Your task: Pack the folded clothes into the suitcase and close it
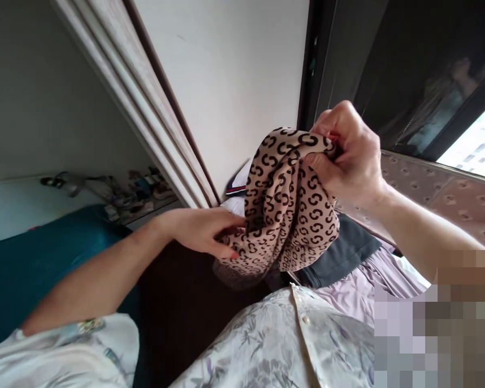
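Observation:
A tan cloth (289, 207) printed with black C-shaped marks hangs bunched in the middle of the head view. My right hand (347, 153) grips its top edge, fingers closed tight around the fabric. My left hand (204, 229) reaches in from the left and pinches the cloth's lower left part between fingers and thumb. The cloth droops between the two hands above a heap of other garments.
A dark grey garment (343, 253) and a pale lilac one (359, 291) lie below the cloth. A sliding door frame (145, 108) slants down the wall. A teal surface (32, 264) lies left, a cluttered shelf (117, 191) behind it, a window (475, 143) right.

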Motion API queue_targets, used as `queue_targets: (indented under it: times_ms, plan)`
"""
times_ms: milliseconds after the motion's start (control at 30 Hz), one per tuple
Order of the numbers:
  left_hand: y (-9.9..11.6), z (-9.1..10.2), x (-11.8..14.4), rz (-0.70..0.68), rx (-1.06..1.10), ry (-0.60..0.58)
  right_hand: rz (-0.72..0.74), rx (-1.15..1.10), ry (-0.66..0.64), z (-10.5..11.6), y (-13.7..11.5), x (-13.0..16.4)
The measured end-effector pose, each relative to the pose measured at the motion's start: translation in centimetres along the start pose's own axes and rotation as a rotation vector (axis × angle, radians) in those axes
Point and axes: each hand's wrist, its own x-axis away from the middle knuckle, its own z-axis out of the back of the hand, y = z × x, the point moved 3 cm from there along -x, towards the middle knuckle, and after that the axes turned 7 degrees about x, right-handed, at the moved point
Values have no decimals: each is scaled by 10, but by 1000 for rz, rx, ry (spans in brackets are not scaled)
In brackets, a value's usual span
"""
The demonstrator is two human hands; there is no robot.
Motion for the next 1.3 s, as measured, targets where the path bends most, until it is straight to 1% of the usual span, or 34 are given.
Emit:
queue_targets:
  times_ms: [67, 100, 133, 167, 200, 267, 300, 333, 367, 400, 433, 467, 500, 533, 600, 633, 667, 700, 733, 767, 833, 867, 900, 933, 967, 1000, 1033, 1100, 1133, 1200, 1300]
  plan:
    - [3, -26, -11, -53, -67, -214, 56, 59, -21, -3, -7, -8]
    - [-1, -34, -16, -53, -93, -225, 66, 78, -33, -4, -6, -11]
    - [-8, -36, -19, -32, -138, -154, 62, 89, -56, -6, -3, -13]
    - [-17, -33, -20, 8, -193, -63, 46, 92, -99, -8, 5, -14]
    - [-28, -26, -19, 62, -254, 42, 19, 90, -168, -10, 15, -13]
    - [-46, -1, -12, 172, -371, 284, -39, 71, -366, -15, 43, -6]
    - [-51, 14, -6, 200, -423, 406, -57, 53, -471, -18, 59, 0]
    - [-52, 28, -1, 199, -473, 518, -61, 31, -567, -20, 73, 6]
    - [-50, 40, 5, 167, -514, 613, -58, 12, -645, -23, 86, 12]
    - [-45, 49, 9, 118, -542, 687, -52, 1, -697, -24, 96, 16]
    - [-38, 57, 13, 73, -555, 747, -46, 3, -719, -24, 103, 17]
    - [-30, 63, 16, 46, -549, 795, -49, 26, -711, -22, 107, 14]
    - [-23, 68, 18, 42, -531, 837, -60, 70, -665, -18, 108, 6]
    - [-15, 72, 21, 49, -511, 885, -76, 125, -585, -11, 107, -5]
    - [1, 82, 27, 27, -524, 1011, -100, 206, -372, 7, 99, -34]
    - [9, 86, 30, -17, -559, 1079, -107, 203, -298, 16, 94, -48]
    - [16, 89, 34, -70, -597, 1127, -116, 161, -276, 21, 89, -60]
    - [21, 91, 36, -113, -614, 1127, -136, 81, -312, 23, 86, -68]
    - [22, 92, 35, -127, -592, 1058, -174, -26, -391, 21, 83, -72]
    - [19, 91, 32, -103, -527, 920, -225, -137, -488, 16, 80, -72]
    - [3, 82, 22, 33, -341, 535, -330, -315, -653, 3, 76, -63]
    - [-9, 75, 17, 117, -267, 342, -367, -371, -707, -3, 74, -57]
    - [-21, 69, 14, 196, -234, 184, -387, -392, -745, -9, 72, -52]
    - [-35, 64, 13, 267, -247, 80, -387, -376, -774, -14, 71, -49]
    - [-48, 62, 13, 328, -296, 26, -371, -325, -799, -18, 70, -47]
    - [-61, 62, 14, 379, -358, 12, -341, -236, -819, -20, 71, -47]
    - [-72, 63, 16, 419, -413, 28, -300, -110, -839, -22, 73, -49]
    - [-87, 67, 23, 459, -462, 122, -200, 201, -885, -25, 82, -55]
    - [-91, 68, 26, 453, -452, 176, -158, 352, -904, -27, 89, -58]
    - [-92, 68, 31, 413, -410, 289, -99, 592, -905, -34, 105, -64]
    - [-85, 68, 31, 375, -417, 474, -72, 768, -802, -48, 124, -71]
